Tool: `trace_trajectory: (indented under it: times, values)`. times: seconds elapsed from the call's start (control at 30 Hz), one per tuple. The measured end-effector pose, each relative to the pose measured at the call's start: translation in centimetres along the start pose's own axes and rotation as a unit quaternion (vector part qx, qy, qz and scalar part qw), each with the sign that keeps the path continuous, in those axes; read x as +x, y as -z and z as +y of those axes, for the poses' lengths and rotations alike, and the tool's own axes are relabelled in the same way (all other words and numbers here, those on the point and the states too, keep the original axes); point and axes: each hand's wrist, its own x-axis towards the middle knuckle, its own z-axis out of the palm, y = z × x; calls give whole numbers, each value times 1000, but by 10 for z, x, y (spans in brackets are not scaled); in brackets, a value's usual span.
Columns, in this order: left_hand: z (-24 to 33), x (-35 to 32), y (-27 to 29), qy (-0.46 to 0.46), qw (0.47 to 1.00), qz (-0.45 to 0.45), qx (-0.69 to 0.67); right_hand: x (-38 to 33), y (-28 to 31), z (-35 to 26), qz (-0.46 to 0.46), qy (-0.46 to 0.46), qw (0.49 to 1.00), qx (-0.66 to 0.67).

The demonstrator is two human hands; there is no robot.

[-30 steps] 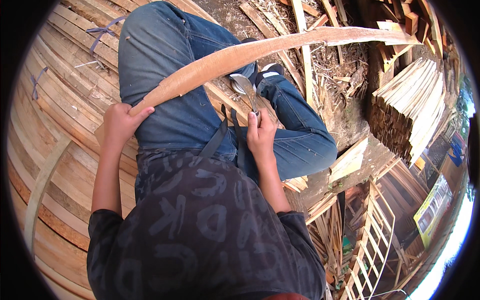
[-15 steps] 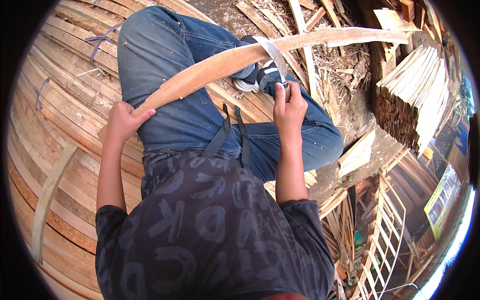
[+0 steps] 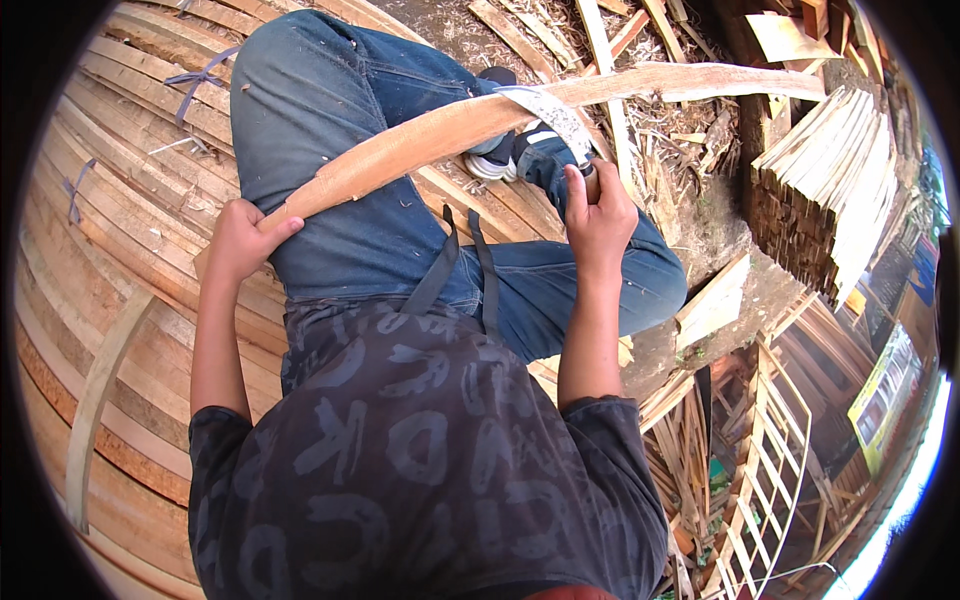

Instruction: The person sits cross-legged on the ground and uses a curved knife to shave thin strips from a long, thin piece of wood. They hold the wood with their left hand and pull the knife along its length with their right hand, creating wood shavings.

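Observation:
A long strip of wood (image 3: 420, 142), curved in the picture, lies across my raised leg and reaches away to the far right. My left hand (image 3: 243, 240) is closed around its near end, thumb on top. In my right hand (image 3: 602, 212), the fingers are wrapped round the dark handle of a curved knife (image 3: 560, 118). Its broad pale blade rests against the strip's near edge, just past the middle of the strip. The blade's tip lies at or over the wood; exact contact is hard to tell.
Bundled wooden strips (image 3: 150, 215) with blue ties spread out to the left. A tall stack of split wood (image 3: 835, 185) stands at the right. Shavings (image 3: 690, 150) and loose slats litter the ground ahead. A lattice frame (image 3: 765, 480) leans at the lower right.
My right hand has moved to the right with the knife, and the blade has turned to show its flat side more. The strip has shifted slightly; my left hand keeps its hold.

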Motion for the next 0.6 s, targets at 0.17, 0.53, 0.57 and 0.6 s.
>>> trace_trajectory:
  times: [0.17, 0.53, 0.57, 0.6]
  values:
    - [-5, -1, -7, -27, 998, 49, -37, 24, 33, 54, 238, -142, 960, 29]
    - [-3, 2, -3, 9, 999, -1, -36, -27, -12, 2, 17, -52, 991, 124]
    - [-2, 0, -3, 10, 999, 7, -37, -32, -26, -10, 14, -27, 987, 156]
    - [-2, -1, -3, 10, 999, 12, -35, -38, -32, -24, -28, -34, 984, 172]
